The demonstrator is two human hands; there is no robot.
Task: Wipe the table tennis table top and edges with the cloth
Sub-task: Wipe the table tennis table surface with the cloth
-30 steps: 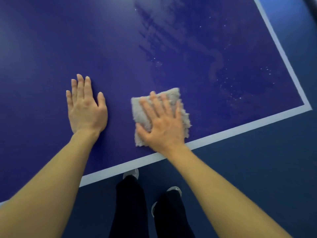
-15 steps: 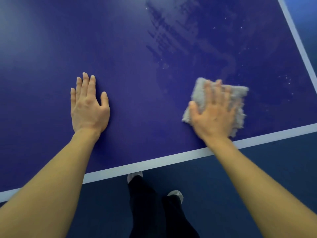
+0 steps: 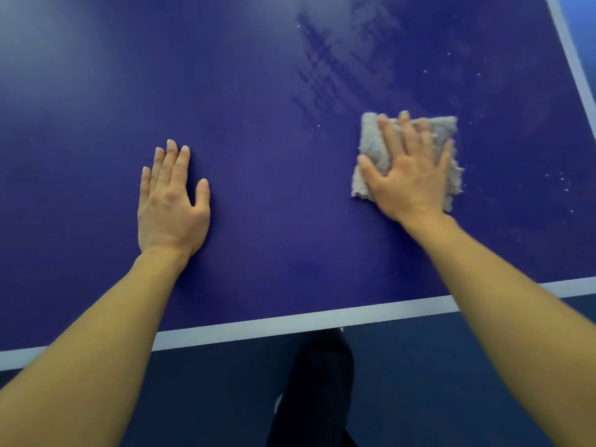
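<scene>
The dark blue table tennis table (image 3: 274, 195) fills most of the head view, with a white line (image 3: 290, 325) along its near edge. A folded grey fluffy cloth (image 3: 371, 146) lies flat on the top at the right. My right hand (image 3: 409, 175) presses on the cloth with fingers spread and straight. Flat on the bare table top at the left rests my left hand (image 3: 171, 201), fingers straight and together. Streaky damp marks (image 3: 338, 69) and small white specks (image 3: 561, 179) show on the surface beyond and to the right of the cloth.
A second white line (image 3: 577, 66) runs along the table's right edge at the upper right. Below the near edge lies dark blue floor (image 3: 419, 382), and my dark trouser leg (image 3: 319, 382) stands close to the table.
My right hand has slid the cloth from near my left hand to the right and then farther from the near edge. My left hand stays planted in place.
</scene>
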